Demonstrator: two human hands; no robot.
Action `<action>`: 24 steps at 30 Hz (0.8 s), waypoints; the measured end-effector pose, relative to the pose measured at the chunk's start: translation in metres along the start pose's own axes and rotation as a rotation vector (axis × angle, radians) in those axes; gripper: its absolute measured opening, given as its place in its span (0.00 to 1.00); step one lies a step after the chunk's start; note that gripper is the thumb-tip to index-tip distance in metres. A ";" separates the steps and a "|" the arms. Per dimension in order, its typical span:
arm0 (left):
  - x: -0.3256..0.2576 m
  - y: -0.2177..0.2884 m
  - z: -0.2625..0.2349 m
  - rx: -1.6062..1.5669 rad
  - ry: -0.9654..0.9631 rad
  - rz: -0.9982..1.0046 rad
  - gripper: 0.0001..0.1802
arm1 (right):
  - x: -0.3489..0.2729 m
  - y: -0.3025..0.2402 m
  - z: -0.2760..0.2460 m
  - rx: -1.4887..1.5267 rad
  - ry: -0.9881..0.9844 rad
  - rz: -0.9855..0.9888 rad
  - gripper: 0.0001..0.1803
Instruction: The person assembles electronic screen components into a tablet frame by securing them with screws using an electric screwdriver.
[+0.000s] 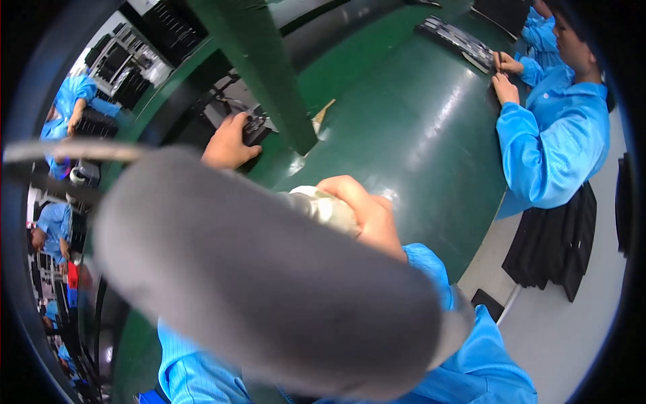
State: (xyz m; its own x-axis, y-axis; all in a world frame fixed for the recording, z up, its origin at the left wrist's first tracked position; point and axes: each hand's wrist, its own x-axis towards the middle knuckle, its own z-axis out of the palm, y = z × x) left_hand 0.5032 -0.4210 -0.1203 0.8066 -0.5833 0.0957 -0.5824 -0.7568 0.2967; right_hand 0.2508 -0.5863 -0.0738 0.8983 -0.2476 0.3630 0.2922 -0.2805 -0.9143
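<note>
While the right hand (369, 210) curls around a pale, rounded object (324, 205) near the centre, the left hand (227, 145) reaches toward 10 o'clock, thumb apart from fingers, at a black part (256, 128). Whether it grips or only touches that part, I cannot tell. Probably the left hand steadies the part beside the green post (259, 74), and the pale object is held close to the body to be handy. A blurred dark-grey shape (269, 276) hides much of the view from 9 to 5 o'clock, covering part of the object. The black part looks compact and blocky, with uneven surface detail; the pale object looks cream-white and glossy, its kind unclear.
</note>
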 end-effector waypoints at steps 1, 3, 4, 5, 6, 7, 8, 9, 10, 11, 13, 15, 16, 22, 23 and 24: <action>0.000 -0.001 0.003 0.027 0.098 0.124 0.40 | 0.001 -0.002 -0.007 0.040 0.021 -0.087 0.21; 0.004 -0.018 -0.007 -0.111 -0.041 -0.042 0.39 | 0.003 -0.015 -0.008 0.052 0.003 -0.079 0.21; -0.008 -0.006 -0.012 0.103 0.055 0.173 0.39 | 0.005 -0.005 -0.006 -0.135 0.001 -0.202 0.20; 0.006 0.007 -0.002 0.034 -0.030 0.155 0.37 | 0.007 0.009 -0.007 -0.333 0.010 -0.320 0.20; -0.005 0.018 0.001 0.126 0.059 0.012 0.36 | 0.002 0.002 -0.003 -0.067 -0.078 0.079 0.19; -0.003 0.031 0.003 0.168 0.073 0.025 0.29 | -0.002 0.017 -0.007 -0.198 -0.087 -0.057 0.16; -0.007 0.025 0.000 0.230 0.073 0.034 0.21 | 0.001 0.003 0.000 -0.022 -0.046 0.046 0.11; -0.005 0.033 0.006 0.312 0.078 -0.039 0.24 | 0.002 0.008 0.001 0.011 0.030 0.080 0.13; -0.008 0.034 0.008 0.345 0.130 -0.066 0.27 | 0.004 0.007 0.002 0.047 0.078 0.063 0.14; -0.008 0.032 0.010 0.359 0.162 -0.088 0.28 | 0.006 0.021 -0.006 0.031 0.117 0.096 0.14; -0.022 0.024 0.012 0.434 0.363 -0.114 0.25 | 0.013 0.028 -0.016 -0.001 0.179 0.012 0.13; -0.037 0.009 0.006 0.407 0.455 -0.108 0.21 | 0.017 0.019 -0.025 -0.013 0.119 0.112 0.11; -0.045 0.003 0.004 0.411 0.461 -0.124 0.21 | 0.019 0.019 -0.025 0.010 0.138 0.099 0.13; -0.139 -0.006 -0.031 0.485 0.612 0.013 0.19 | 0.017 0.020 -0.022 0.055 0.134 0.049 0.14; -0.167 -0.007 -0.039 0.434 0.648 0.067 0.19 | 0.010 0.019 -0.020 0.073 0.133 0.053 0.14; -0.196 -0.003 -0.049 0.463 0.653 0.069 0.21 | 0.007 0.017 -0.021 0.064 0.147 0.062 0.14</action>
State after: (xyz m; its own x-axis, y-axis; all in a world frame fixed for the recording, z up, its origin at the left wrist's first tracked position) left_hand 0.3515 -0.2904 -0.0938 0.5798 -0.4515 0.6783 -0.5002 -0.8544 -0.1411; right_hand 0.2550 -0.6127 -0.0834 0.8588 -0.3972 0.3236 0.2621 -0.2021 -0.9436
